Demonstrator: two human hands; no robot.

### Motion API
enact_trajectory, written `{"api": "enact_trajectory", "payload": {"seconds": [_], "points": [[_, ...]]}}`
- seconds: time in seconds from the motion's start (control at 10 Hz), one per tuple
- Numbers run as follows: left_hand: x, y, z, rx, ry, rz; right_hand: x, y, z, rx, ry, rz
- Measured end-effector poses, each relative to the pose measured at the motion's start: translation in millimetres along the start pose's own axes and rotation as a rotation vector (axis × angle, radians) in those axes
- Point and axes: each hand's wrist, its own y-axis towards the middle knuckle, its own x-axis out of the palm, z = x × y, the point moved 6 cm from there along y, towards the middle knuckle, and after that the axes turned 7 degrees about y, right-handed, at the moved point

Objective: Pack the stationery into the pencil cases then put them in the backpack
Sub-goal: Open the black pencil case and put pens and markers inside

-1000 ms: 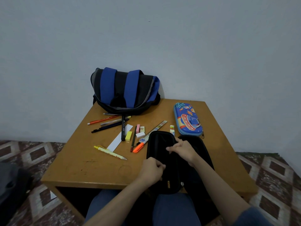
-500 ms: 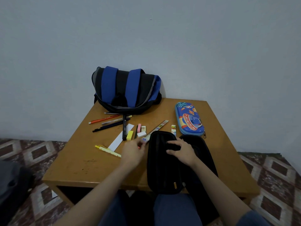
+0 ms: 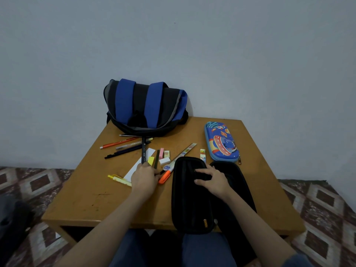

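2 cases: black case open, right fingers flat on it; blue case shut beyond them. 1 backpack. Left fingers: grip unclear.

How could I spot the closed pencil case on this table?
Start at the wooden table, then look right of the blue-and-black backpack, toward the far right corner. The closed pencil case lies there. Unlike the plain black open case in front of it, it is bright blue with cartoon pictures.
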Motion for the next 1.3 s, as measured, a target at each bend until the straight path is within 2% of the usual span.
{"api": "enact_trajectory", "payload": {"seconds": [0.2,0.4,0.6,0.7,0.8,0.9,1.1,1.3], "points": [[1,-1,-1,0.030,-0.016,0.073,0,-2,-1,0.002,0.010,-0.001],[-23,-8,-17,-0.071,-0.352,0.273,1,-2,0,-0.004,0.009,-0.001],[-61,-5,-22,-0.267,-0.863,0.419,2,0,0,-0.010,-0.010,0.001],[-81,-4,-16,-0.236,-1.035,0.501,1,-1,0,-0.010,-0.009,-0.004],[-105,-9,-9,-0.201,-1.051,0.611,0,-1,0,-0.010,-0.012,0.000],[-112,-9,-4,-0.181,-1.053,0.609,1,-1,0,-0.009,-0.011,0.006],[-82,-7,8,-0.171,-1.009,0.447,1,-2,-1,-0.016,-0.004,-0.002],[-45,-6,15,-0.291,-1.093,0.253,-1,-2,-2,-0.004,-0.001,-0.021]]}}
